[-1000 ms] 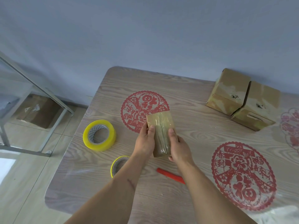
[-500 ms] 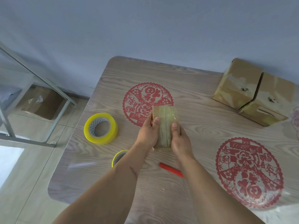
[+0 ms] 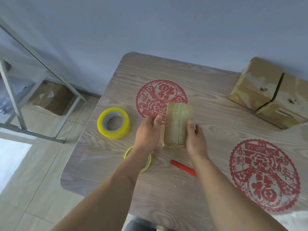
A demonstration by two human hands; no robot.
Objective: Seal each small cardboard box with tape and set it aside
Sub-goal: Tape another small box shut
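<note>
Three small cardboard boxes are on the tabletop (image 3: pixel 208 189): one taped box (image 3: pixel 178 125) between two hands, the left hand (image 3: pixel 147 132) and the right hand (image 3: pixel 196 139), and two boxes (image 3: pixel 256 84) (image 3: pixel 286 104) side by side at the far right. There are two tape rolls, one thick (image 3: pixel 114 123) and one thin (image 3: pixel 146 165), one red cutter (image 3: pixel 183 167), two whole red paper-cut circles (image 3: pixel 155 95) (image 3: pixel 265 174), and one larger carton (image 3: pixel 53 97) on the floor.

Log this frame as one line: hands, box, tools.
right hand: grips taped box | left hand: open beside box, apart | tape roll: on table | red cutter: idle
</note>
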